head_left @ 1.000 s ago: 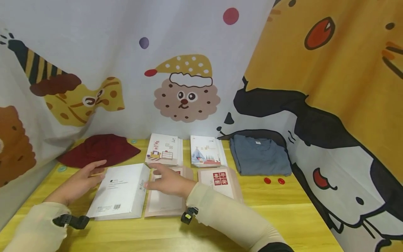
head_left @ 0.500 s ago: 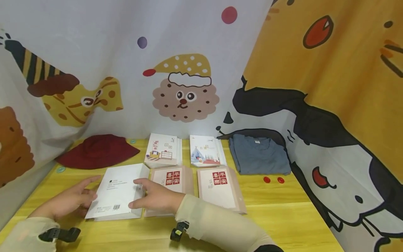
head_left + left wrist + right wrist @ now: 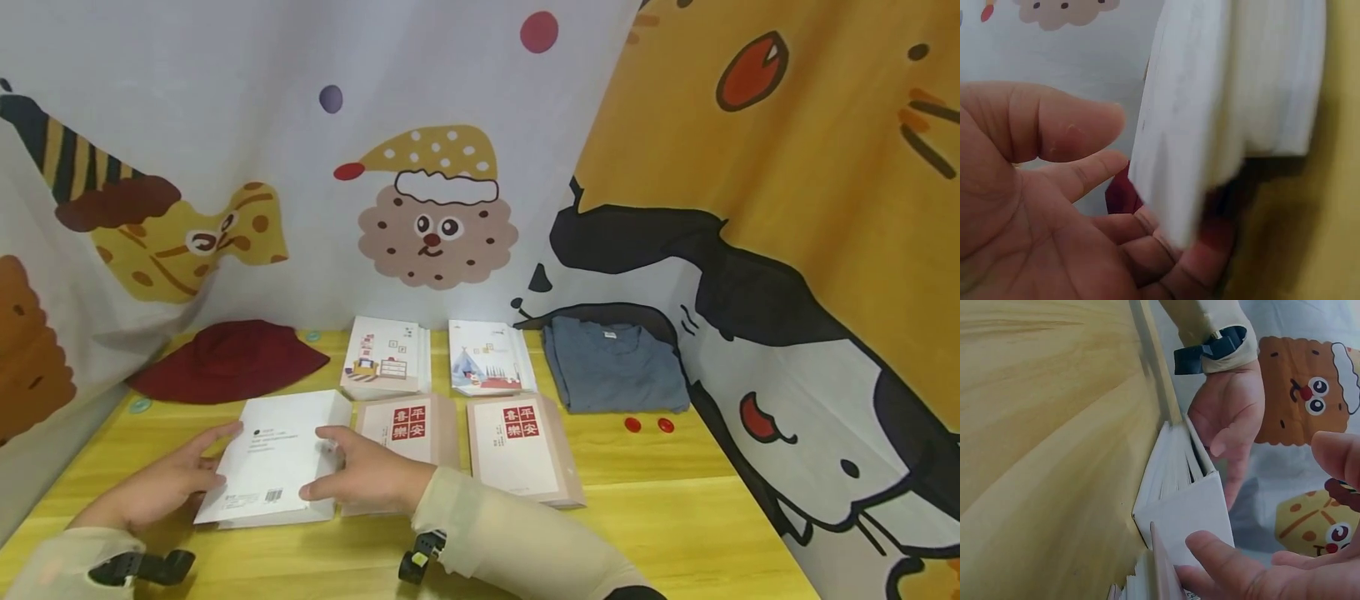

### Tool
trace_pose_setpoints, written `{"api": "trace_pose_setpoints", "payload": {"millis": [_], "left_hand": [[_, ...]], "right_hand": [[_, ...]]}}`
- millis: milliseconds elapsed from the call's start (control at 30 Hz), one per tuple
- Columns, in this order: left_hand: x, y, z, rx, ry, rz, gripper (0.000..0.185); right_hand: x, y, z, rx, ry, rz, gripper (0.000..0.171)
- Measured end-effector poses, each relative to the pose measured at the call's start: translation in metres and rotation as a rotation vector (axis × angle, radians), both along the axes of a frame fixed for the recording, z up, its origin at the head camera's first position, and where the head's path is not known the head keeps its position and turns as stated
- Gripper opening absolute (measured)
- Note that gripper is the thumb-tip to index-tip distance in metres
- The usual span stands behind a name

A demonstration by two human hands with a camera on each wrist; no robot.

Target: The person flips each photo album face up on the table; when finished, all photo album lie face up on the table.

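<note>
A thick white book (image 3: pixel 281 446) lies back cover up at the left front of the table, its spine to the right. Its cover stands a little raised from the pages at the left edge. My left hand (image 3: pixel 161 483) curls its fingers under that edge, the thumb over the cover; the left wrist view shows the thumb slightly apart from it. My right hand (image 3: pixel 375 471) touches the spine side with extended fingers. In the right wrist view, an index fingertip meets the white spine (image 3: pixel 1188 509) and the thumb stands away. Two beige books (image 3: pixel 517 462) with red print lie to the right.
Behind stand two more white illustrated books (image 3: pixel 382 358), a dark red hat (image 3: pixel 228 358) and a folded blue-grey shirt (image 3: pixel 615 367). Two red buttons (image 3: pixel 633 425) lie before the shirt, pale green buttons (image 3: pixel 140 406) by the hat. A printed curtain (image 3: pixel 300 50) hangs behind the table.
My right hand has come left and down from above the beige book to the white book's spine. My left hand has moved down along the left edge, where the cover has risen slightly.
</note>
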State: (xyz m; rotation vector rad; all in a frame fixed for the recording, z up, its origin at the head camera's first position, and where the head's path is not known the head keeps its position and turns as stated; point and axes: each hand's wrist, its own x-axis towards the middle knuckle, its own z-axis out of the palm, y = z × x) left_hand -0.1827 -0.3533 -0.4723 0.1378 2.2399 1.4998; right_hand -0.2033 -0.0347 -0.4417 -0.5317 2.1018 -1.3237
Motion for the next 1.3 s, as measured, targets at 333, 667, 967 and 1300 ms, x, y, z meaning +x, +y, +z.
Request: {"api": "trace_pose_setpoints", "payload": {"millis": [333, 667, 967, 1300], "left_hand": [[0.007, 0.004, 0.016, -0.005, 0.077, 0.097, 0.074], [0.020, 0.014, 0.034, 0.061, 0.343, 0.033, 0.073], [0.021, 0.044, 0.038, 0.192, 0.233, -0.143, 0.058], [0.017, 0.047, 0.023, 0.115, 0.221, -0.166, 0.059]], "right_hand": [[-0.002, 0.001, 0.000, -0.098, -0.029, -0.017, 0.079], [0.000, -0.001, 0.006, -0.068, 0.018, -0.007, 0.071], [0.001, 0.000, 0.004, -0.250, -0.054, -0.004, 0.085], [0.005, -0.005, 0.003, -0.271, 0.015, -0.182, 0.118]]}}
